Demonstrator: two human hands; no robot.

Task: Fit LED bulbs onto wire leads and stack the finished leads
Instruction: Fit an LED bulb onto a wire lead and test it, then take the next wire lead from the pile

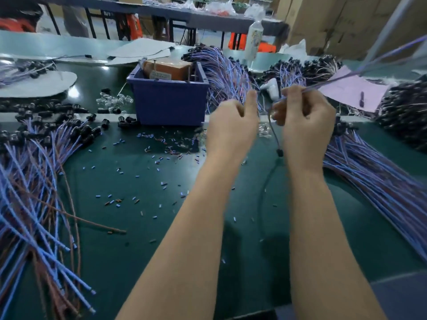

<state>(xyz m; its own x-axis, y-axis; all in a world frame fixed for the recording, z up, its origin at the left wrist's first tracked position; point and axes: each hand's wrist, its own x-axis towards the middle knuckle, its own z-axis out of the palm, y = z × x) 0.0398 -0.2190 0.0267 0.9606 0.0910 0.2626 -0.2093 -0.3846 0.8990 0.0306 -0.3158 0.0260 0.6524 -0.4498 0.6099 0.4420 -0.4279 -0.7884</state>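
Both my hands are raised above the green table point(143, 227), near its middle. My right hand point(305, 121) grips a blue and purple wire lead point(360, 70) that runs up to the upper right; its other end hangs down with a black holder point(280, 152) at the tip. My left hand point(231, 125) is curled with the thumb up, close to the right hand; what it pinches is hidden. A small heap of clear LED bulbs point(113, 101) lies left of the blue bin. Piles of leads with black holders lie at left point(46, 158) and right point(369, 176).
A blue plastic bin point(168, 100) with a brown box in it stands behind my hands. Small blue and brown insulation scraps point(159, 158) litter the table. More bundled leads point(226, 72) lie at the back, with a pink paper point(351, 88), a plastic bottle point(254, 38) and white sheets point(37, 84).
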